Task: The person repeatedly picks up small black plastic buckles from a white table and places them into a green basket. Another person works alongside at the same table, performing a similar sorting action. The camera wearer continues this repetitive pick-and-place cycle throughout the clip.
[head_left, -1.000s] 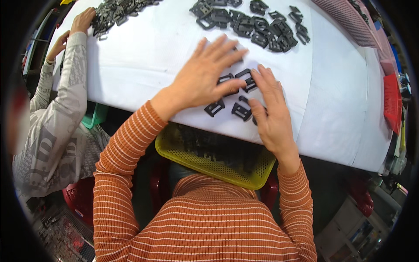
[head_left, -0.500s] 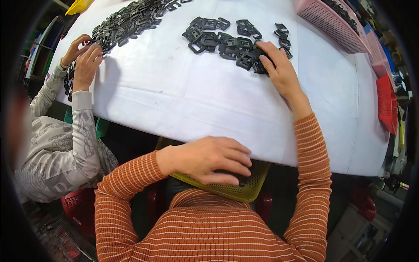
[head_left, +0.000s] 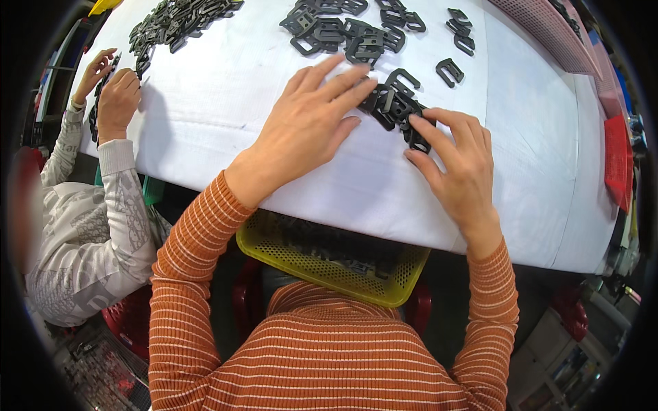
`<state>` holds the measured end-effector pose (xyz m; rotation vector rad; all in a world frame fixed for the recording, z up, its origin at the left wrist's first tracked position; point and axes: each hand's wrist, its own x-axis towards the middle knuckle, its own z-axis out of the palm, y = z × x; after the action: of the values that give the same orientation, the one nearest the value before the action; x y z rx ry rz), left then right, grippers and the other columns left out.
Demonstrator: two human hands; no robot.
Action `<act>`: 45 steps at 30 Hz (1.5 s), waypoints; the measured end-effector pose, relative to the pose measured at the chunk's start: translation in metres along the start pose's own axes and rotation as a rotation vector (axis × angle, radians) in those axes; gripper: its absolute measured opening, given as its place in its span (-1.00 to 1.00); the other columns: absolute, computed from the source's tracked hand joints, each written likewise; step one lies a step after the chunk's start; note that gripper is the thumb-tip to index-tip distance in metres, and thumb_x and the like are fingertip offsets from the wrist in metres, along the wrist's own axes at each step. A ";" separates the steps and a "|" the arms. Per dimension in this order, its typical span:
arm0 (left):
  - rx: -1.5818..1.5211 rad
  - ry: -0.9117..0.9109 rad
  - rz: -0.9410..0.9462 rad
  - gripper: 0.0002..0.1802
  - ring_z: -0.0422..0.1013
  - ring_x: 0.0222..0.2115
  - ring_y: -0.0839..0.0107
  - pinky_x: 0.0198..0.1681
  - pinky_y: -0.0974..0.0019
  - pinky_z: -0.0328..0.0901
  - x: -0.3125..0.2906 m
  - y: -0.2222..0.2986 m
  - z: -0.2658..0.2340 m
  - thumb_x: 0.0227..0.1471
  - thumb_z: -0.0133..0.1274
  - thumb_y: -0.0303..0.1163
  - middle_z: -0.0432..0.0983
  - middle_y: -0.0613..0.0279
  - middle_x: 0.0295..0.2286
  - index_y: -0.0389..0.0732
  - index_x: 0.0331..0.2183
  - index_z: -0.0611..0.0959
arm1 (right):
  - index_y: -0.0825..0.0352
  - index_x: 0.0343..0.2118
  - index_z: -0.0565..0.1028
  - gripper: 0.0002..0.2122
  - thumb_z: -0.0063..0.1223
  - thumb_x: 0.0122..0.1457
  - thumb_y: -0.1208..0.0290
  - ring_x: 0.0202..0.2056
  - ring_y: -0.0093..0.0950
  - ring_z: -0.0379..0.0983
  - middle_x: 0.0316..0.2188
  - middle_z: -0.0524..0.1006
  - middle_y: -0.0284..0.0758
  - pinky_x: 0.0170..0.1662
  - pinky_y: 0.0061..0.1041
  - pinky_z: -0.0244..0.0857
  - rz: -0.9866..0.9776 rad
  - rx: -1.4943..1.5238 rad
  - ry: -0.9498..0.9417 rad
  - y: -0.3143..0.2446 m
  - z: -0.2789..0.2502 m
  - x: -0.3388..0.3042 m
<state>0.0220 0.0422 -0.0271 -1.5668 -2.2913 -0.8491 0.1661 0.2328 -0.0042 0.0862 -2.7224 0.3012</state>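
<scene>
Small black plastic buckles point(head_left: 397, 106) lie in a cluster on the white-covered table, between my two hands. My left hand point(head_left: 301, 130) is stretched over the cloth at the cluster's left side, fingers extended and slightly blurred, with nothing visible in it. My right hand point(head_left: 456, 154) is at the cluster's right end, its thumb and fingers bent around a buckle point(head_left: 418, 140) there. More buckles point(head_left: 319, 27) lie in a loose group farther back, and a single buckle point(head_left: 449, 72) rests apart to the right.
A yellow-green basket point(head_left: 329, 274) holding dark pieces is at my lap, under the table edge. On the left, a co-worker's hands point(head_left: 116, 103) are beside a large buckle heap point(head_left: 178, 27). Pink baskets point(head_left: 548, 34) and a red basket point(head_left: 618, 161) line the right side.
My left hand has moved from above the basket up onto the table. My right hand has come nearer, and part of the buckle group now lies closer to me.
</scene>
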 end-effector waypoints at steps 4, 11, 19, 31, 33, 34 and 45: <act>-0.019 -0.175 -0.007 -0.62 0.41 -0.10 0.17 0.03 0.15 0.25 -0.018 0.001 -0.015 -0.07 0.21 -0.43 0.52 0.15 -0.14 -0.22 -0.14 0.62 | 0.26 -0.22 0.61 -0.69 0.28 -0.11 0.51 -0.19 -0.39 0.45 -0.27 0.53 -0.38 -0.14 -0.40 0.27 -0.033 0.011 -0.016 -0.007 -0.008 -0.025; -0.260 0.012 0.012 -0.54 0.40 -0.11 0.15 -0.03 0.16 0.31 0.005 0.024 -0.003 -0.16 0.30 -0.43 0.52 0.14 -0.13 -0.23 -0.12 0.61 | 0.39 -0.24 0.61 -0.78 0.22 0.00 0.68 -0.44 -0.40 0.51 -0.36 0.60 -0.25 -0.41 -0.49 0.38 0.187 0.262 0.120 0.003 -0.026 -0.022; -0.743 -0.159 0.054 -0.42 0.41 -0.12 0.21 -0.02 0.22 0.32 0.045 0.052 0.027 -0.11 0.29 -0.43 0.53 0.14 -0.13 -0.22 0.01 0.52 | 0.42 -0.21 0.59 -0.78 0.08 0.07 0.77 -0.31 -0.48 0.57 -0.33 0.62 -0.28 -0.25 -0.53 0.48 0.190 0.585 0.122 0.004 -0.059 -0.007; -1.397 -0.206 -0.663 -0.74 0.43 -0.44 0.61 -0.42 0.53 0.32 0.045 0.081 -0.005 0.22 0.02 -0.35 0.53 0.35 -0.43 -0.31 -0.16 0.66 | 0.34 -0.31 0.59 -0.77 0.21 -0.06 0.73 -0.45 -0.39 0.51 -0.41 0.53 -0.28 -0.42 -0.46 0.42 0.078 0.131 0.429 -0.006 -0.050 -0.027; -1.484 -0.051 -0.685 -0.82 0.46 -0.45 0.54 -0.43 0.48 0.34 0.039 0.088 -0.009 0.15 0.08 -0.47 0.54 0.29 -0.42 -0.27 -0.21 0.68 | 0.29 -0.32 0.59 -0.75 0.26 -0.12 0.69 -0.50 -0.43 0.47 -0.43 0.50 -0.33 -0.50 -0.49 0.36 0.063 0.028 0.443 -0.008 -0.037 -0.035; -1.149 0.061 -0.512 -0.82 0.46 -0.45 0.52 -0.43 0.46 0.35 0.033 0.089 -0.010 0.11 0.09 -0.52 0.54 0.28 -0.42 -0.25 -0.21 0.69 | 0.28 -0.33 0.59 -0.77 0.26 -0.11 0.64 -0.49 -0.46 0.45 -0.43 0.49 -0.37 -0.51 -0.51 0.33 0.067 -0.029 0.389 -0.008 -0.031 -0.042; -0.048 -0.039 0.044 -0.62 0.45 -0.30 0.26 -0.26 0.25 0.39 -0.056 0.061 -0.008 -0.14 0.20 -0.60 0.54 0.23 -0.30 -0.15 -0.18 0.70 | 0.23 -0.25 0.58 -0.75 0.27 -0.06 0.38 -0.19 -0.44 0.42 -0.23 0.55 -0.41 -0.19 -0.44 0.23 0.030 -0.001 0.071 -0.011 0.001 -0.031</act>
<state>0.0986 0.0099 -0.0291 -1.6621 -2.2696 -0.8764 0.1958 0.2222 -0.0151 0.0341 -2.6554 0.3054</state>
